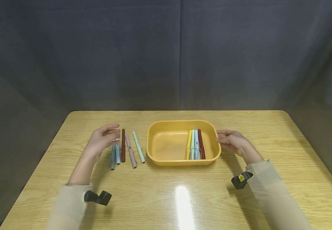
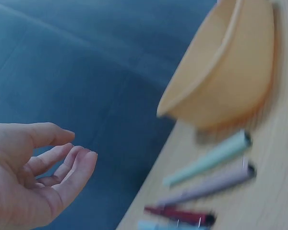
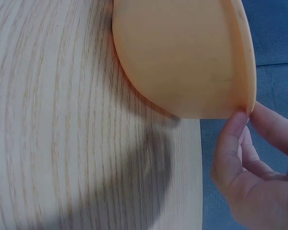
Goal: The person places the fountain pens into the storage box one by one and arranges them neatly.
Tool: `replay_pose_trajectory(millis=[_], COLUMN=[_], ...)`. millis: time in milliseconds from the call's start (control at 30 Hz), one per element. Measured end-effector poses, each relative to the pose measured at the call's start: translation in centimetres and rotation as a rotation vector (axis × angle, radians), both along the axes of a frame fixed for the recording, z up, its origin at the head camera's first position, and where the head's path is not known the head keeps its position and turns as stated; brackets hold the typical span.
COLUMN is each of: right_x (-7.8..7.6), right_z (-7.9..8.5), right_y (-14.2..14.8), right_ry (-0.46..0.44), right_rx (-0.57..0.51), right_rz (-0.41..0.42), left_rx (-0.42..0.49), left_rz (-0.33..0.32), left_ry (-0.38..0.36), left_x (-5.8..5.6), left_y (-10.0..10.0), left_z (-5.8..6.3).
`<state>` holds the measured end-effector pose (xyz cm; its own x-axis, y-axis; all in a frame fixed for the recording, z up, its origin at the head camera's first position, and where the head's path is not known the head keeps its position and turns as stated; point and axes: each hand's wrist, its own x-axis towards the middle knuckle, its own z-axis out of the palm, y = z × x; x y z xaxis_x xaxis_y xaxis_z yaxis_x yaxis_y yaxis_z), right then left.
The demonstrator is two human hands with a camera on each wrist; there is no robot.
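My right hand (image 1: 235,143) pinches the right rim of a yellow plastic tray (image 1: 166,143), thumb and fingertips on its edge in the right wrist view. Inside the tray, toward its right side, lie a yellow pen (image 1: 188,145), a pale green pen (image 1: 193,143), a light blue pen (image 1: 196,143) and a dark red pen (image 1: 201,143), side by side. My left hand (image 1: 99,140) hovers, fingers loosely bent and holding nothing, over a row of capped pens. It partly hides a grey-green pen (image 1: 113,158) and another light blue pen (image 1: 118,155).
Between the left hand and the tray lie a second dark red pen (image 1: 123,145), a mauve pen (image 1: 131,151) and a mint green pen (image 1: 138,147). All stand on a wood-grain table (image 1: 143,198). A dark grey curtain (image 1: 125,57) hangs behind its far edge.
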<state>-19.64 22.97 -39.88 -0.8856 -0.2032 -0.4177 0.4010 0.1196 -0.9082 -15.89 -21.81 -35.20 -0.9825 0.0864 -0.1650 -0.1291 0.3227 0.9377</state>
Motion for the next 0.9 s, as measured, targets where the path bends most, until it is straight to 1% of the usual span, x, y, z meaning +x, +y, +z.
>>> replay_pose_trajectory(millis=[67,167,333,533,800,900], right_x=[0.0,0.0,0.0,0.0,0.0,0.0], right_z=[0.0,0.1,0.2,0.2,0.2,0.1], right_y=[0.0,0.0,-0.1,-0.1,0.0,0.0], right_ry=[-0.004,-0.008,-0.018,-0.024,-0.021,-0.021], right_rx=[-0.005,-0.017,-0.044,-0.058,-0.05,-0.047], right_rz=[0.0,-0.003,-0.011,-0.005,-0.005,-0.002], left_rx=[-0.014,-0.027,-0.066,-0.141,-0.179,-0.189], left_rz=[0.018,0.05,0.071,0.071,0.068,0.073], left_ry=[-0.004,-0.018,-0.048,-0.082,-0.123,-0.157], left_x=[0.3,0.6,0.4,-0.2,-0.5,-0.5], left_y=[-1.3,-2.6,-3.8,-4.4,-4.5,-4.5], left_z=[-0.3,-0.8,-2.2,-4.0,-5.8,-6.3])
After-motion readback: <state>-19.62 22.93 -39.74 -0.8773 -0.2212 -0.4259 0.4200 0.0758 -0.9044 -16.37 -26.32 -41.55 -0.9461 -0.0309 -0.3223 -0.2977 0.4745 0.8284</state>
